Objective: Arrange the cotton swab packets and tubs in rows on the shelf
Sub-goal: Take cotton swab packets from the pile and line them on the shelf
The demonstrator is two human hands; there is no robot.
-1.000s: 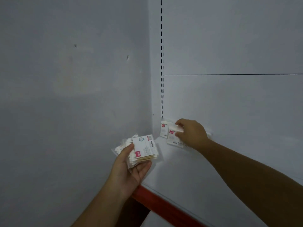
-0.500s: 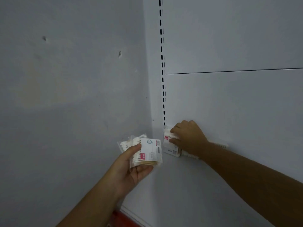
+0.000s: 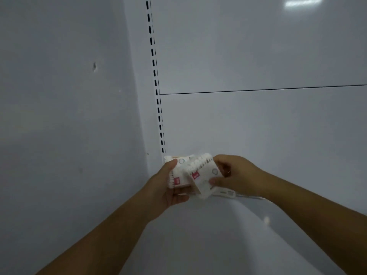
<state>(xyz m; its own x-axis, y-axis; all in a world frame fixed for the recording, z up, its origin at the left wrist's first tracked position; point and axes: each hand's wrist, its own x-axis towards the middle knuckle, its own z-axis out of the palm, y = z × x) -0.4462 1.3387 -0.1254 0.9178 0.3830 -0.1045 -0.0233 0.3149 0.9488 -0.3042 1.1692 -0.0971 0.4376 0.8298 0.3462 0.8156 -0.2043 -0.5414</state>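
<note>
Right grip (image 3: 236,175) is off the shelved packets (image 3: 226,193) it was pressing at the back corner half a second ago. It now meets left grip (image 3: 168,187), which has brought its stack in close to that corner. Left grip is clenched round a stack of cotton swab packets (image 3: 177,176), thumb on the front. Right grip pinches the front packet (image 3: 204,176) by its right edge, and that packet is tilted and fanned off the stack but touching it. Risks: the film looks slick and the stack loose, so pulling one packet may drag its neighbour out and drop it on the shelf (image 3: 258,245) or off the front (edge is out of view here). The pinch is at one edge only, so the packet can pivot and land skewed, breaking the row. The shelved packets just behind right grip seem to lie flat, mostly hidden, so setting the next one against them could slide them along the back panel (image 3: 258,126). Packets look small, squarish and film-wrapped, with white swab tips in rows, a red tag at the lower left and a round mark on the label. No tubs in view.
</note>
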